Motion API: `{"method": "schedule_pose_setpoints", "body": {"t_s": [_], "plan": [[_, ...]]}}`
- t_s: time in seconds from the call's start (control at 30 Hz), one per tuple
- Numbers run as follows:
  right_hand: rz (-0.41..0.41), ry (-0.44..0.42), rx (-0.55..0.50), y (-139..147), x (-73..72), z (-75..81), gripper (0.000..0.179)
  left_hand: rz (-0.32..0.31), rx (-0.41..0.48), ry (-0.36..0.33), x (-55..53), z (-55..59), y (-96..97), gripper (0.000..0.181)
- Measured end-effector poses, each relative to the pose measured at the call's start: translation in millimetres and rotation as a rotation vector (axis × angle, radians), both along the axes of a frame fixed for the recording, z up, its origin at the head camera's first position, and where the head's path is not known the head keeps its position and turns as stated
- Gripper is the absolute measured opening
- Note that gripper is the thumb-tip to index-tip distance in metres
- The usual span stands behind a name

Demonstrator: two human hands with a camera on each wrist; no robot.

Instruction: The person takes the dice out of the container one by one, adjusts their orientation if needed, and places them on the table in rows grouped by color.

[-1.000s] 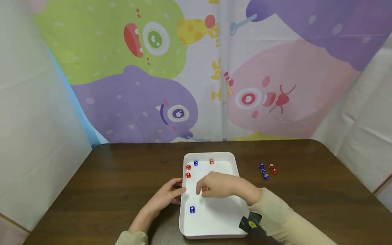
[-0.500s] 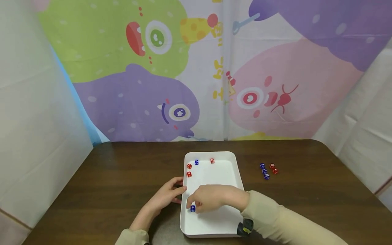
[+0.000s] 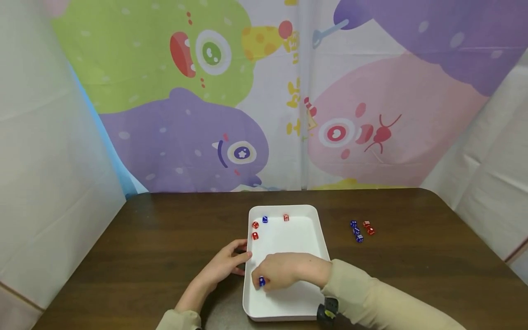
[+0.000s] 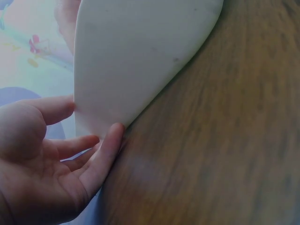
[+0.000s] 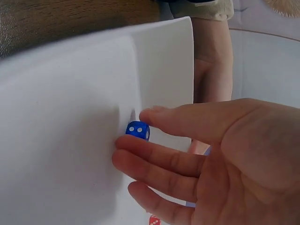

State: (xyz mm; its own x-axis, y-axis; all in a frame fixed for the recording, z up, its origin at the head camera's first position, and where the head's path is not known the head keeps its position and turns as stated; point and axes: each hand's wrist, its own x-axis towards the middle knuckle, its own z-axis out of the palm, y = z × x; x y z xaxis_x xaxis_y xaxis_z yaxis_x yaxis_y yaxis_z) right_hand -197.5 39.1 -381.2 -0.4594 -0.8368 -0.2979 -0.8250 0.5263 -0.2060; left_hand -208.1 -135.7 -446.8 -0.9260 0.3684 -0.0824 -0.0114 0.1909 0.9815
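In the head view, my right hand [image 3: 284, 271] is low inside the white tray [image 3: 288, 311], near its left wall. It pinches a blue die [image 5: 138, 129] between thumb and forefinger; the right wrist view shows white pips on it, with the other fingers extended below. My left hand [image 3: 224, 262] is at the outside of the tray's left wall. Its thumb touches the rim and its fairly straight fingers rest against the outer side [image 4: 140, 61], as the left wrist view shows. At the tray's far end lie another blue die [image 3: 265, 219] and red dice [image 3: 255, 235].
Right of the tray, several more dice lie on the dark wooden table [image 3: 185, 220]: a row of blue dice [image 3: 356, 231] and a pair of red dice [image 3: 371, 231]. A cartoon-printed cloth [image 3: 198, 137] hangs behind the table's far edge.
My right hand has moved down and left within the tray to the near blue die, and its fingers have closed on it. The left hand has stayed at the tray's side.
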Motion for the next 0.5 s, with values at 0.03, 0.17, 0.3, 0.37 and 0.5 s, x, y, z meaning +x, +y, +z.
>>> {"method": "schedule_pose_setpoints", "body": {"t_s": [0.03,0.17,0.3,0.37,0.5], "plan": [[-0.005,-0.001,0.001,0,-0.1,0.2,0.014,-0.001,0.000,-0.002,0.1,0.1,0.0,0.048],[-0.026,-0.002,0.005,1,-0.2,1.0,0.016,0.001,0.002,-0.011,0.7,0.7,0.3,0.047],[-0.049,-0.015,0.020,2,0.2,2.2,0.013,-0.005,0.017,-0.017,2.3,3.9,0.5,0.048],[-0.051,-0.031,0.019,2,0.4,2.8,0.013,-0.008,0.018,-0.022,4.9,9.3,1.4,0.049],[-0.054,-0.045,-0.010,4,0.2,3.1,0.014,-0.010,0.010,-0.020,4.7,10.0,1.6,0.049]]}}
